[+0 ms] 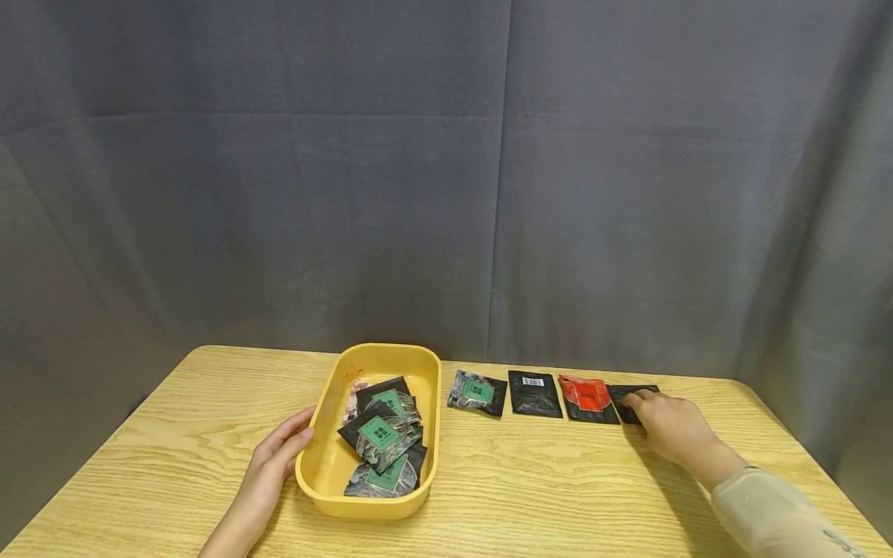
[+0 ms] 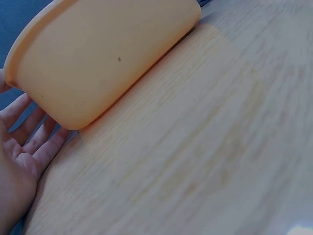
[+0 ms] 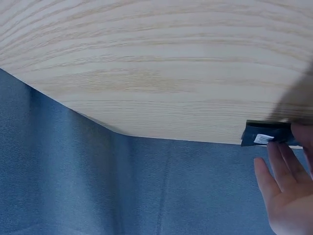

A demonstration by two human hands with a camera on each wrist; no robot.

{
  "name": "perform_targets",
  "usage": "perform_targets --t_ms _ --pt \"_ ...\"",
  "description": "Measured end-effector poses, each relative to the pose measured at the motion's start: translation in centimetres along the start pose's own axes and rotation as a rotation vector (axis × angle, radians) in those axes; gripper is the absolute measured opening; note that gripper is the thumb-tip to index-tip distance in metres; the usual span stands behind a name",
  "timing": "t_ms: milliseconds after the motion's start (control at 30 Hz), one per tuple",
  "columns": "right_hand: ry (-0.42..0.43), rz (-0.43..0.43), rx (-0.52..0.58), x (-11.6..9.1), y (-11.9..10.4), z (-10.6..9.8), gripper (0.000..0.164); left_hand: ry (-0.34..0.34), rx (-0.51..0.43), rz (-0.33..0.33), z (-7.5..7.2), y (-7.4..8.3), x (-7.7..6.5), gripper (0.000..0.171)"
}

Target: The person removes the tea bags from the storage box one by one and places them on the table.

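Presently, the end packet (image 1: 618, 397) is pinched between thumb and fingers of the right hand (image 1: 675, 428), just right of the red packet (image 1: 587, 397) on the table (image 1: 530, 480). Its near edge should be squared to that neighbour without overlap, while the bin (image 1: 370, 508) is steadied by the left hand (image 1: 274, 456), fingers spread against its side.

From over here I see a pale khaki sleeve (image 1: 774, 508) behind the right hand (image 1: 673, 426), its cuff (image 1: 729, 487) ending just short of it. Farther back from the grip I make out dark markings (image 1: 840, 540), too small to read. The left hand (image 1: 275, 453) and left forearm (image 1: 236, 523) are bare.
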State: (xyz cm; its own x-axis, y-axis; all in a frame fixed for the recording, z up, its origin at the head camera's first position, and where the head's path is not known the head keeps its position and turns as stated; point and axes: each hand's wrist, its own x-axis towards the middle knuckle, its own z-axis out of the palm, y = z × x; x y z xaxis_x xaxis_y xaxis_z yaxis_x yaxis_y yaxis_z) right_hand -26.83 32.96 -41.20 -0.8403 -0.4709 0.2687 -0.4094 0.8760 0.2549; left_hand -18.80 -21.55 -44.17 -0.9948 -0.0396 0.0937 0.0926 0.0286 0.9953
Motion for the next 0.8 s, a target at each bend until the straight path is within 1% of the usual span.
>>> perform_targets --t_ms 100,200,433,633,800 --pt "-0.002 0.005 -0.003 0.1 -0.2 -0.2 0.031 -0.003 -0.002 0.001 0.0 0.0 0.0 0.050" --pt "0.015 0.008 -0.008 0.2 -0.5 -0.5 0.030 0.004 -0.005 -0.002 0.0 0.1 0.0 0.050" --pt "0.109 0.025 -0.009 0.7 -1.4 -1.4 0.027 0.009 -0.006 -0.008 0.0 0.0 -0.1 0.050" --pt "0.176 -0.005 -0.001 1.0 -2.6 -2.1 0.019 0.000 0.000 -0.008 0.0 0.0 -0.1 0.050" --pt "0.229 -0.053 -0.014 1.6 -4.1 -2.6 0.020 -0.003 0.017 0.010 0.0 0.1 -0.1 0.050"
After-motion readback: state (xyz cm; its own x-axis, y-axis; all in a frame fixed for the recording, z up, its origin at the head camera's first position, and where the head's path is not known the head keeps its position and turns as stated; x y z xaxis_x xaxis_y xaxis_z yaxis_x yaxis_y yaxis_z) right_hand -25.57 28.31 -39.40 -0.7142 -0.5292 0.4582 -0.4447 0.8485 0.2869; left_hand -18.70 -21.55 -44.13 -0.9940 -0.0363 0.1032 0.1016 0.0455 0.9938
